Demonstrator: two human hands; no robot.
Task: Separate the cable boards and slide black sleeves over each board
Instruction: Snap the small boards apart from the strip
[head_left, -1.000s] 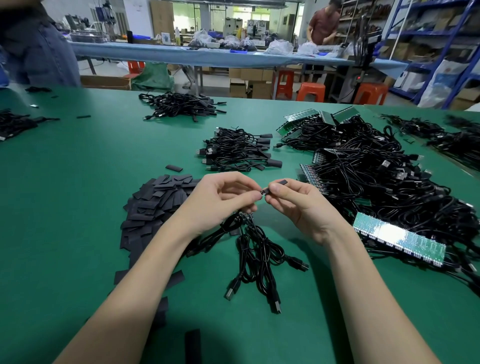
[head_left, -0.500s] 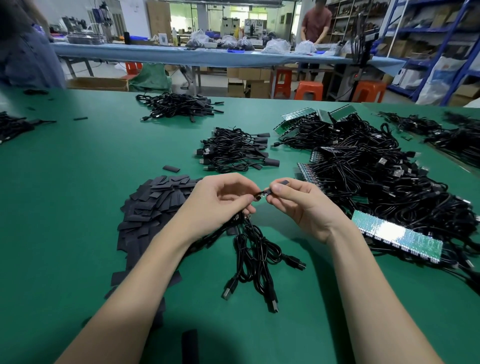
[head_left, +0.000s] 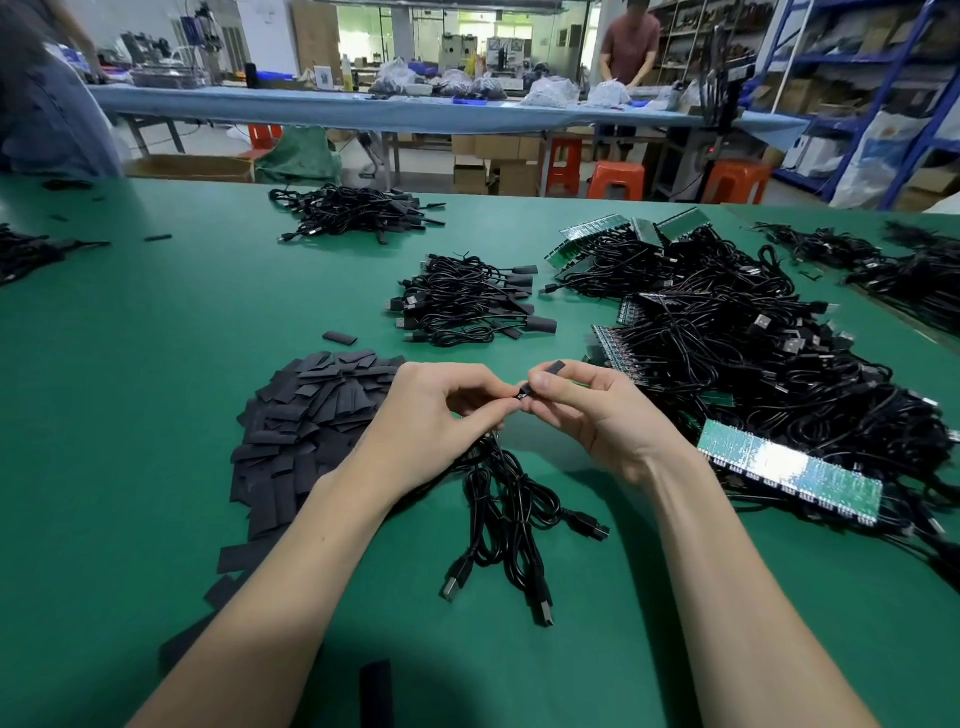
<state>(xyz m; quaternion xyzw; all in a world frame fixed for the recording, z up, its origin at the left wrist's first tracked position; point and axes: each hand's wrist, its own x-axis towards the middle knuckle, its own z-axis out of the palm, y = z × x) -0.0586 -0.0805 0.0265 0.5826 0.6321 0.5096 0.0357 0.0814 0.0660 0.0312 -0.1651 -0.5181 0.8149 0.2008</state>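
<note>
Left hand (head_left: 441, 415) fingers curled, pinching a cable end (head_left: 522, 396) at the fingertips, right hand (head_left: 592, 415) pinching a black sleeve (head_left: 555, 368) just beside it, cable bundle (head_left: 511, 512) hanging below the fingers, sleeve pile (head_left: 311, 415) left of them

No text, label or number can be read anywhere. The green boards (head_left: 789, 475) beside the cable pile (head_left: 753, 374) show only blurred marks.

the small part pinched between the left hand (head_left: 441, 410) and right hand (head_left: 587, 410) is mostly covered by fingertips; board or sleeve cannot be told. the green board strip (head_left: 789, 475) is glare-washed, its right end blurred. cable heap (head_left: 779, 374) runs off the right edge.
</note>
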